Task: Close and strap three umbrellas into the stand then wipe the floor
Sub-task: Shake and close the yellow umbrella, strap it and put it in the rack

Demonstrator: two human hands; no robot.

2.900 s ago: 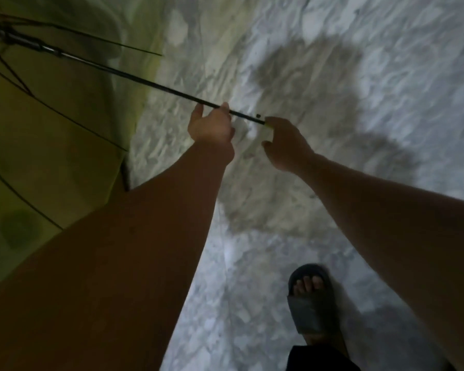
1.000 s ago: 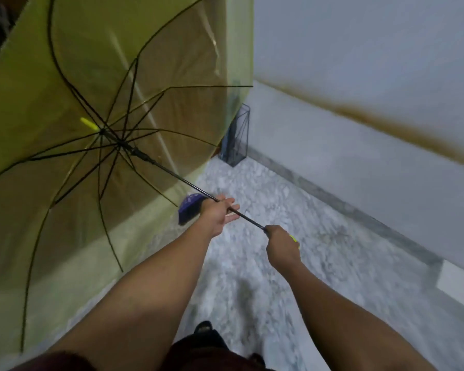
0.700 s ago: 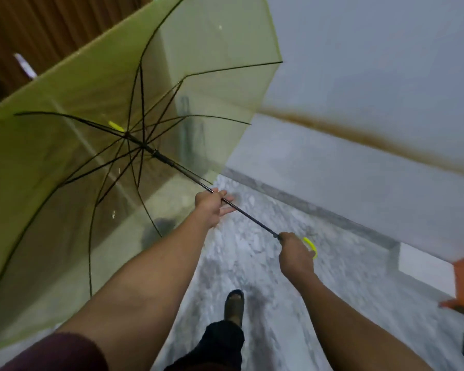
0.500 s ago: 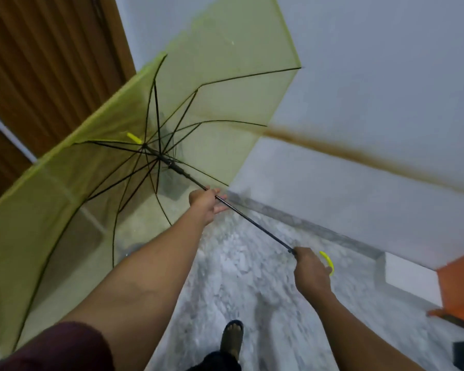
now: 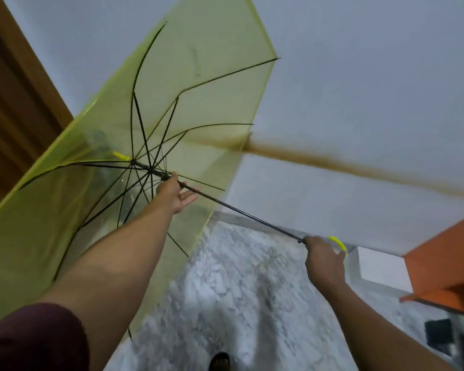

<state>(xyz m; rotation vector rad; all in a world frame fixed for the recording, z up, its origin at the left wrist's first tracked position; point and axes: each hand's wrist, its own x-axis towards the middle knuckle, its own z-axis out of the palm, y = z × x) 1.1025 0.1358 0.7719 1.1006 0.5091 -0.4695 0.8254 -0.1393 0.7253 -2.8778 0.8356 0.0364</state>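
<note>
A see-through yellow-green umbrella (image 5: pixel 198 103) is open and tilted up to the left, its black ribs spread. Its thin black shaft (image 5: pixel 241 214) runs down to the right. My left hand (image 5: pixel 176 194) is at the shaft just below the black runner; the thumb lies against the shaft and the fingers are stretched out under it. My right hand (image 5: pixel 323 259) grips the yellow handle (image 5: pixel 338 243) at the shaft's lower end.
A white wall (image 5: pixel 359 89) with a brown stripe stands right behind the umbrella. A brown wooden door (image 5: pixel 14 103) is at the left. An orange surface (image 5: pixel 445 255) juts in at the right. Grey marble floor (image 5: pixel 239 298) lies below, with my sandalled foot (image 5: pixel 220 361) on it.
The umbrella has been lifted off the floor and swung upward toward the wall. My left hand slid up the shaft to the runner. My right hand kept its hold on the handle.
</note>
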